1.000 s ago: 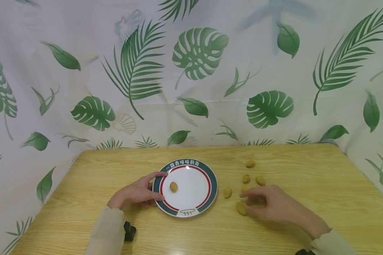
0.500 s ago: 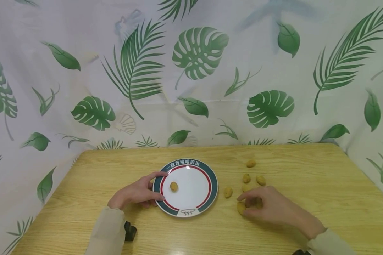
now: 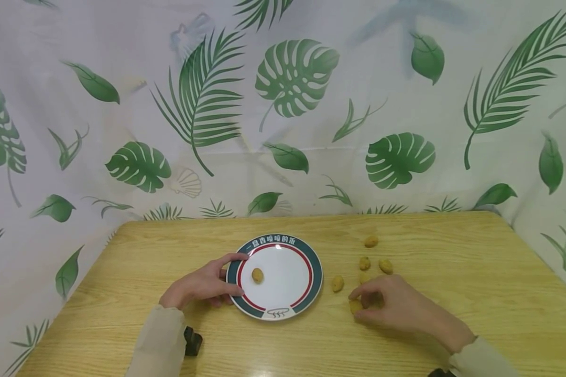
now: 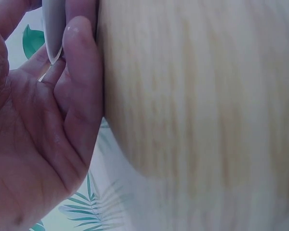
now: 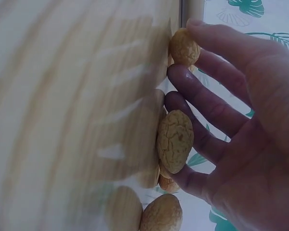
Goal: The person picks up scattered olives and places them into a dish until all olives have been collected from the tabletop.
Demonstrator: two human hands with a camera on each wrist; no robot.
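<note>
My left hand (image 3: 203, 285) grips the left rim of a round white plate (image 3: 283, 280), which has a dark green border and a red ring. In the left wrist view the plate's edge (image 4: 54, 29) shows between the fingers. On the plate lies one small wrinkled yellow-brown oval piece (image 3: 257, 276). At the right, my right hand (image 3: 396, 303) pinches another such piece (image 3: 355, 306) between thumb and fingertips, low over the table. The right wrist view shows that pinched piece (image 5: 185, 46) at the fingertips and a second oval piece (image 5: 175, 141) beside the lower fingers.
Between plate and right hand lies a loose oval piece (image 3: 337, 284). Farther back are several more, including a rear piece (image 3: 371, 241) and a right-hand one (image 3: 385, 266). The wooden table (image 3: 170, 241) ends at a leaf-patterned cloth (image 3: 320, 173).
My right hand has shifted slightly left, and its thumb and fingertips have come round the oval piece nearest the front. The left hand and the plate stay put.
</note>
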